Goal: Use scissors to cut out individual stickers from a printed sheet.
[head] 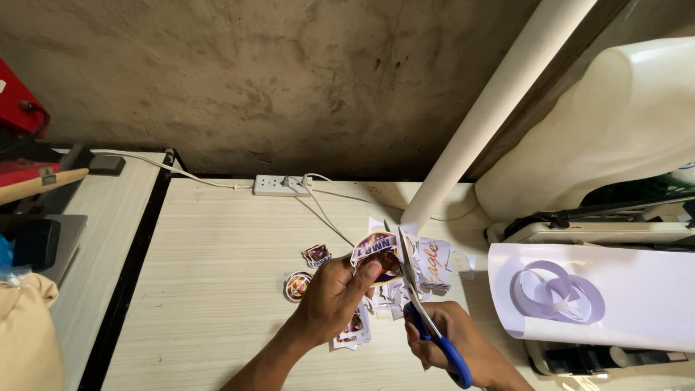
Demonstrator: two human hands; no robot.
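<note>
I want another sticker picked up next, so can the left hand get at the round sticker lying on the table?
Probably yes: the round sticker lies bare on the table just beside the left hand, with nothing between them. But that hand already holds a printed cutout.

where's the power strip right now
The white power strip lies at the table's far edge against the wall, left of the leaning white roll.

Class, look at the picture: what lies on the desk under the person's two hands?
Cut printed stickers and paper scraps lie beneath the left hand and right hand; whatever sits directly under them is hidden.
</note>
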